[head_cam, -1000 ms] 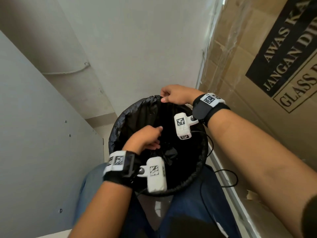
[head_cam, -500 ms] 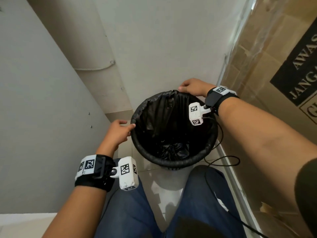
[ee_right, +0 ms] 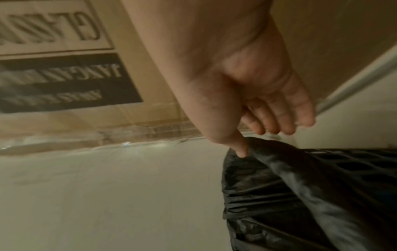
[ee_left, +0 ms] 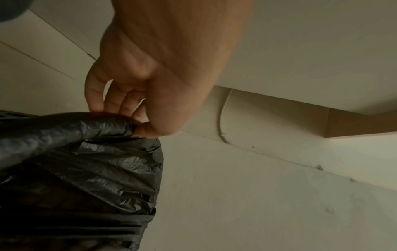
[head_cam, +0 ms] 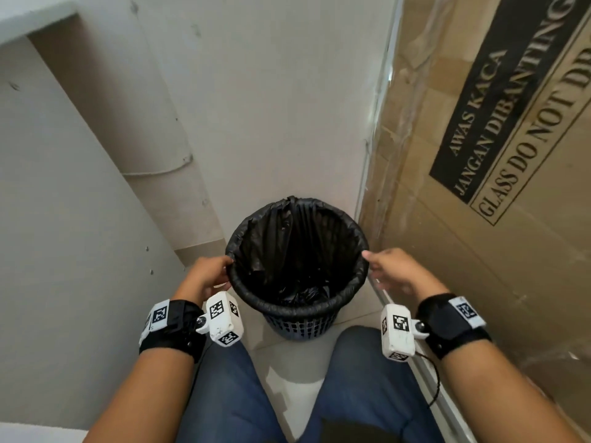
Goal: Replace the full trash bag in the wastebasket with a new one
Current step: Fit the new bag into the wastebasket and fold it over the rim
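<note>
So the wastebasket point(head_cam: 299, 324) is sitting on the floor point(head_cam: 287, 356) in a corner, wall point(head_cam: 271, 107) behind it and a big cardboard box point(head_cam: 479, 203) just beside it on the right. It's a dark plastic one with a mesh-looking side, and a black trash bag point(head_cam: 287, 251) is lining it, with the bag's edge folded over the rim all the way round. Some crumpled black plastic is bunching at the bottom inside.

The left hand point(head_cam: 204, 276) is holding the rim on the left side. From the left wrist view the fingers point(ee_left: 96, 95) are curling over the folded bag edge with the thumb tucking against it from below, so it's pinching the bag at the rim.

The right hand point(head_cam: 393, 273) is at the right side of the rim. In the right wrist view the thumb is pressing down into the bag's fold while the other fingers point(ee_right: 290, 115) are hanging loosely curled just above it, not really wrapping anything. That picture is a bit blurry though.

The person is crouching or sitting right in front of it, knees in jeans point(head_cam: 243, 394) either side. A thin black cable point(head_cam: 435, 383) is trailing near the right wrist
</note>
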